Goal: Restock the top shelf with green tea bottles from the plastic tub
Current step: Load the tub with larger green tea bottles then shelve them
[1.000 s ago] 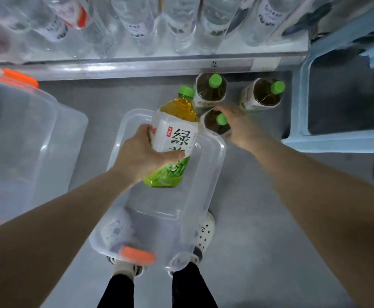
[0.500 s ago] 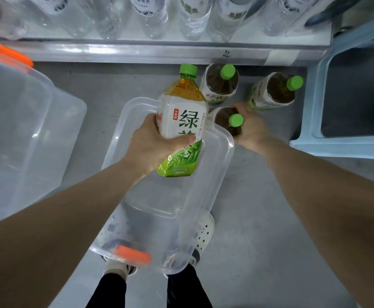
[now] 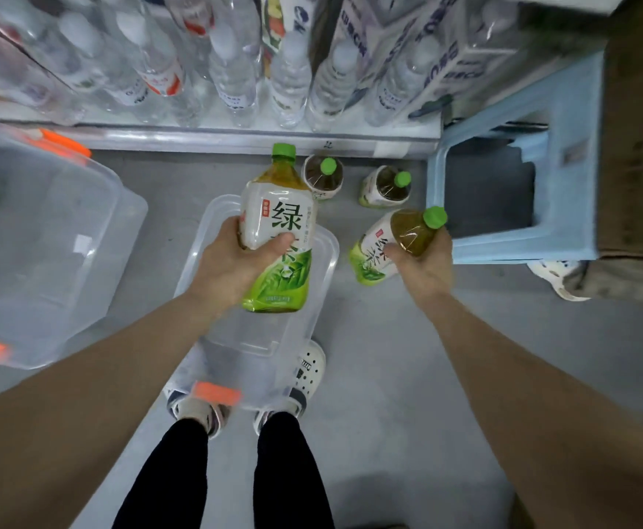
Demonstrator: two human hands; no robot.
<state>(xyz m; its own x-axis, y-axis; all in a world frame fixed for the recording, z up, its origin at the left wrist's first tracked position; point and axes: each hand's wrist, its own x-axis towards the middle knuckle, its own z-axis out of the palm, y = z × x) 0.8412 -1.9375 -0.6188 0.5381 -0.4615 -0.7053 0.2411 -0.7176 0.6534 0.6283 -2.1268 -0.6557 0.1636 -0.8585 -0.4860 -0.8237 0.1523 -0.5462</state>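
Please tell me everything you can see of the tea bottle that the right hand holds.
This green tea bottle is clear plastic with a green cap on. Dark amber tea shows at its shoulder; a white and green label with printed characters wraps the body. It is tilted, cap towards the blue stool, base towards the clear tub. The right hand grips its upper part.

Shop/stockroom: shelf packed w/ water bottles, boxed stock.
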